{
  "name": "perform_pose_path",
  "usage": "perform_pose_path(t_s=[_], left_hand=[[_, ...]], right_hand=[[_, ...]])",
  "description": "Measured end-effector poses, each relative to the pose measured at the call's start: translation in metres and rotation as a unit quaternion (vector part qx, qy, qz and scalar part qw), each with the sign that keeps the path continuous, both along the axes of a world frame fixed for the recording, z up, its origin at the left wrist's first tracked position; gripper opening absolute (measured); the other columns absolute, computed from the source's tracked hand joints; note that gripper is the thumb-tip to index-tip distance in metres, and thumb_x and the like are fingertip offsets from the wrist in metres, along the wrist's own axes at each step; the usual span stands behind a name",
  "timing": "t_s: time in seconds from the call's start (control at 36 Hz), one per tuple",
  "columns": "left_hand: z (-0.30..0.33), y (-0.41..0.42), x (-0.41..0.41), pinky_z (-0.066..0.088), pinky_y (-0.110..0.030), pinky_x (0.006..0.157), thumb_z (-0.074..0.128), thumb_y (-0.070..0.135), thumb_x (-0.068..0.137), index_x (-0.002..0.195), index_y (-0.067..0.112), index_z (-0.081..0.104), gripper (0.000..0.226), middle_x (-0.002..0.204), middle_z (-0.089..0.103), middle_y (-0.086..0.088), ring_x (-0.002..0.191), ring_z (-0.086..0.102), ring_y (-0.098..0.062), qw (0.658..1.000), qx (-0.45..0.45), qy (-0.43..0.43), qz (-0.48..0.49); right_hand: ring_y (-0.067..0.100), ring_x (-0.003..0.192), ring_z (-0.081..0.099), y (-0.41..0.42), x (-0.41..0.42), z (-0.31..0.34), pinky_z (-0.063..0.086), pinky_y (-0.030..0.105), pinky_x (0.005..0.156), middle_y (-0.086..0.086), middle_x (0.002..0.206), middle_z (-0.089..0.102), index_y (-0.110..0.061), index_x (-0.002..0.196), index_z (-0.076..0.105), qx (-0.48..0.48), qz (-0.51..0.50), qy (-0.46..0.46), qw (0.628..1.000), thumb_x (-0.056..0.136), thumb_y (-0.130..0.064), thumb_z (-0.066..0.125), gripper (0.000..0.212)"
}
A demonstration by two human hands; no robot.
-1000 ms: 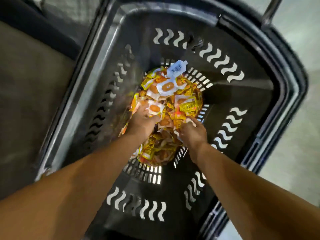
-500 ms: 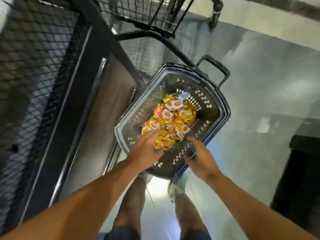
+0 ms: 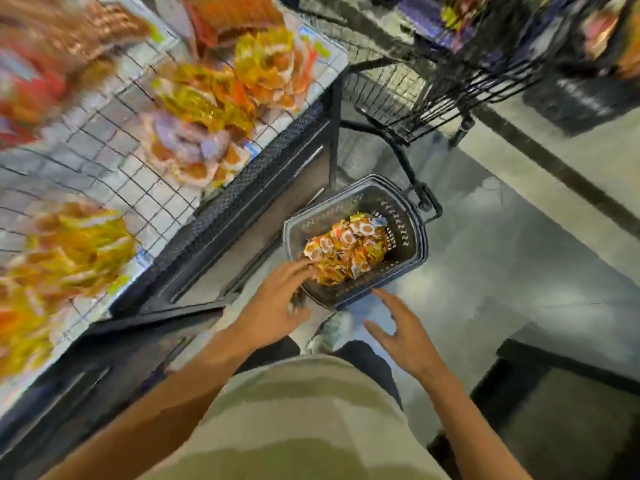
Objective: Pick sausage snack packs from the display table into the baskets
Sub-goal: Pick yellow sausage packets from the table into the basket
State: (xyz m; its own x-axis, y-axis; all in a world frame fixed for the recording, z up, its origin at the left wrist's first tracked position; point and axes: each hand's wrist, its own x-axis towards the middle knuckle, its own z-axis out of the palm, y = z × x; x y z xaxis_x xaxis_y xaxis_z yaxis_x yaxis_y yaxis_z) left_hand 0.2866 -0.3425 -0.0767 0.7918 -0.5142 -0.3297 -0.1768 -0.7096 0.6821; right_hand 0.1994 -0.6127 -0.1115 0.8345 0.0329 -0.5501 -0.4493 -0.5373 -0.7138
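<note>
Reaching down with fingers spread and holding nothing, the person's left hand (image 3: 273,306) hovers at the near left corner of a dark plastic basket (image 3: 410,237), its fingertips (image 3: 304,264) at the edge of the heap inside, though motion blur hides whether they touch. The right hand (image 3: 401,332) is also open and empty, just outside the basket's near rim. Inside the basket lies a heap of yellow, orange and white sausage snack packs (image 3: 346,249). The basket sits on a grey floor (image 3: 519,271). To the basket's left stands the display table (image 3: 249,188), its wire-grid top carrying more blurred piles of similar packs (image 3: 207,98). Beyond the basket is a black wire cart (image 3: 408,95). Nearer than the basket, a shoe (image 3: 330,329) and a pale striped shirt (image 3: 298,410) show.
</note>
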Motion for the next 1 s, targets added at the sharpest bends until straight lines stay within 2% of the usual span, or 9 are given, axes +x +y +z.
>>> perform_pose_path(t_s=[0.08,0.14,0.28,0.36,0.5,0.61,0.75,0.89,1.0], left_hand=[[0.011,0.026,-0.019,0.019,-0.023,0.120,0.073,0.024,0.090,0.151,0.023,0.043,0.068,0.159,0.036,0.003,0.147,0.031,-0.018,0.998,0.009,-0.002,0.062],[0.021,0.043,-0.028,0.019,-0.022,0.119,0.072,0.027,0.090,0.150,0.030,0.041,0.067,0.157,0.035,0.009,0.146,0.030,-0.014,0.996,0.005,-0.012,0.093],[0.039,0.086,-0.043,0.006,-0.010,0.116,0.069,0.029,0.094,0.147,0.038,0.037,0.062,0.157,0.033,0.011,0.147,0.027,-0.010,0.991,0.018,-0.016,0.134],[0.045,0.113,-0.043,0.005,-0.011,0.119,0.069,0.030,0.095,0.151,0.021,0.043,0.062,0.160,0.032,0.006,0.150,0.026,-0.015,0.985,0.032,-0.026,0.165],[0.061,0.161,-0.035,0.012,-0.032,0.126,0.061,0.036,0.100,0.155,0.029,0.036,0.061,0.165,0.020,0.014,0.155,0.011,-0.011,0.979,0.012,-0.041,0.200],[0.073,0.203,-0.031,0.015,-0.039,0.127,0.059,0.037,0.101,0.153,0.032,0.038,0.056,0.163,0.022,0.018,0.155,0.011,-0.009,0.967,-0.023,-0.069,0.242],[0.082,0.258,-0.032,0.021,-0.040,0.124,0.061,0.032,0.101,0.150,0.034,0.038,0.054,0.159,0.027,0.013,0.152,0.020,-0.013,0.958,-0.042,-0.104,0.265],[0.089,0.303,-0.041,0.026,-0.042,0.122,0.059,0.033,0.097,0.143,0.037,0.042,0.050,0.156,0.037,0.008,0.148,0.030,-0.017,0.936,-0.048,-0.135,0.322],[0.080,0.335,-0.055,0.025,-0.044,0.123,0.048,0.047,0.097,0.146,0.027,0.046,0.053,0.161,0.034,0.005,0.151,0.028,-0.021,0.928,-0.028,-0.123,0.349]], right_hand=[[0.016,0.137,0.046,0.007,0.001,0.014,0.039,0.029,0.111,-0.014,0.148,0.045,-0.027,0.150,0.043,0.003,0.005,0.001,1.000,0.086,-0.050,0.065,0.071],[0.013,0.140,0.043,0.014,0.008,0.024,0.035,0.022,0.111,-0.008,0.152,0.045,-0.023,0.152,0.041,-0.004,0.030,-0.015,0.999,0.084,-0.054,0.062,0.078],[0.009,0.144,0.038,0.042,0.037,0.044,0.024,0.002,0.108,-0.008,0.155,0.042,-0.027,0.151,0.041,-0.014,0.103,-0.067,0.992,0.091,-0.035,0.071,0.067],[0.003,0.148,0.027,0.064,0.057,0.060,0.019,0.008,0.113,-0.016,0.158,0.032,-0.039,0.149,0.039,-0.042,0.163,-0.112,0.979,0.093,-0.035,0.071,0.065],[0.008,0.148,0.028,0.119,0.091,0.089,0.023,0.021,0.118,-0.010,0.159,0.034,-0.036,0.144,0.049,-0.064,0.200,-0.158,0.965,0.093,-0.034,0.071,0.055],[-0.006,0.145,0.028,0.170,0.114,0.102,0.029,0.023,0.119,-0.024,0.157,0.031,-0.039,0.143,0.048,-0.044,0.215,-0.183,0.958,0.094,-0.034,0.071,0.055],[-0.021,0.140,0.021,0.227,0.136,0.105,0.028,0.019,0.111,-0.042,0.154,0.020,-0.070,0.133,0.034,-0.050,0.256,-0.186,0.947,0.095,-0.052,0.064,0.052],[-0.008,0.146,0.025,0.281,0.148,0.107,0.029,0.019,0.115,-0.036,0.155,0.025,-0.067,0.132,0.039,-0.024,0.292,-0.160,0.943,0.094,-0.045,0.066,0.051],[0.000,0.149,0.026,0.311,0.154,0.113,0.031,0.035,0.121,-0.024,0.157,0.030,-0.050,0.140,0.043,-0.014,0.319,-0.145,0.936,0.096,-0.039,0.066,0.051]])
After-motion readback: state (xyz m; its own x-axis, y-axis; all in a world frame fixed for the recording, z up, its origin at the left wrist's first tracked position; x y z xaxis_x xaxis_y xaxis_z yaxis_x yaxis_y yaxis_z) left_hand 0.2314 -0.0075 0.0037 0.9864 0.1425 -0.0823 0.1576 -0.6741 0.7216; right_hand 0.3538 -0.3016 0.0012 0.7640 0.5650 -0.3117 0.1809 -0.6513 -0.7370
